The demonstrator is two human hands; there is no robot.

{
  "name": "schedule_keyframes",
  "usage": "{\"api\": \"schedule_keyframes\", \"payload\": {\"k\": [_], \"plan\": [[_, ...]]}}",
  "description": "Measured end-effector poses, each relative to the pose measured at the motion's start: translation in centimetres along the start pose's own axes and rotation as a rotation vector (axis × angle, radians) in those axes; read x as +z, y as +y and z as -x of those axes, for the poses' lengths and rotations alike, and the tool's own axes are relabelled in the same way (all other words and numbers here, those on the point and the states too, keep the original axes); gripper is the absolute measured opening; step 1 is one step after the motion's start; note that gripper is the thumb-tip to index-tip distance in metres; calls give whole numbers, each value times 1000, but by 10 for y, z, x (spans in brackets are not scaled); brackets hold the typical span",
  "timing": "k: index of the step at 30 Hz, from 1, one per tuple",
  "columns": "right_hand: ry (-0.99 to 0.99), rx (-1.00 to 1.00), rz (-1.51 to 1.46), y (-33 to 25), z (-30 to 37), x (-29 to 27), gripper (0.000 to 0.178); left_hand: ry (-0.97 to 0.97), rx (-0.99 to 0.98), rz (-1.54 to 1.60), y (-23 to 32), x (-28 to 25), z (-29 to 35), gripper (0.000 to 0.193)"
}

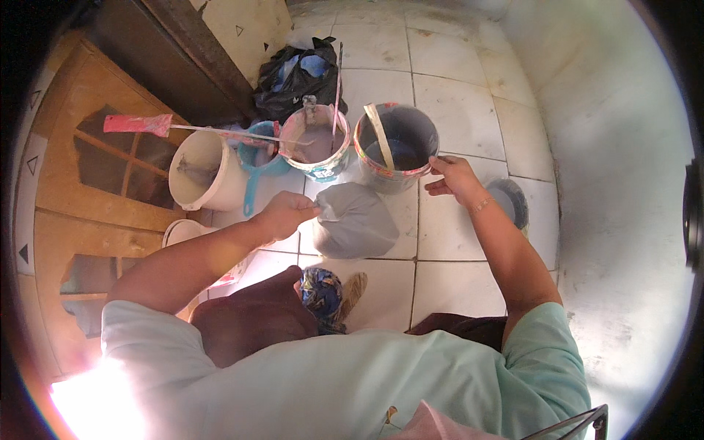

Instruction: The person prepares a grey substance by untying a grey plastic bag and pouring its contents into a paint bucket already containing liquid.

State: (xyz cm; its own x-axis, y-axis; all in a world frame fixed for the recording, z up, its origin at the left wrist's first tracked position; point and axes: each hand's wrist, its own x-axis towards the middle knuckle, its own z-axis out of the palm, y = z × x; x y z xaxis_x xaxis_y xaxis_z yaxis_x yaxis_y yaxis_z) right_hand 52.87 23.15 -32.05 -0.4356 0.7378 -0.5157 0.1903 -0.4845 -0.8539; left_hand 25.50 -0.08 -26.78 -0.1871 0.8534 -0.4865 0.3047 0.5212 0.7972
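Note:
My left hand is closed on the gathered top of a grey plastic bag, which looks full and rounded above the tiles. My right hand pinches the near right rim of a dark bucket between thumb and finger, its other fingers loosely extended. A pale wooden stick leans inside this bucket, above dark contents I cannot make out. Left of it stands a paint-smeared bucket with greyish contents and a thin rod upright in it.
A red-handled paint roller lies across a cream bucket and a blue dipper. Behind them sits a black plastic bag. A grey container stands by the right wall. Wooden cabinet doors line the left.

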Motion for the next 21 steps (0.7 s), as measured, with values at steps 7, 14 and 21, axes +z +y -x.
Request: {"api": "schedule_keyframes", "payload": {"k": [7, 14, 21], "plan": [[332, -646, 886, -48, 8, 43, 37, -54, 105, 12, -33, -12, -33, 32], [6, -266, 1401, -61, -74, 120, 39, -43, 84, 201, -50, -18, -60, 22], [54, -323, 1336, -52, -87, 101, 42, -139, 154, 127, -38, -24, -54, 26]]}}
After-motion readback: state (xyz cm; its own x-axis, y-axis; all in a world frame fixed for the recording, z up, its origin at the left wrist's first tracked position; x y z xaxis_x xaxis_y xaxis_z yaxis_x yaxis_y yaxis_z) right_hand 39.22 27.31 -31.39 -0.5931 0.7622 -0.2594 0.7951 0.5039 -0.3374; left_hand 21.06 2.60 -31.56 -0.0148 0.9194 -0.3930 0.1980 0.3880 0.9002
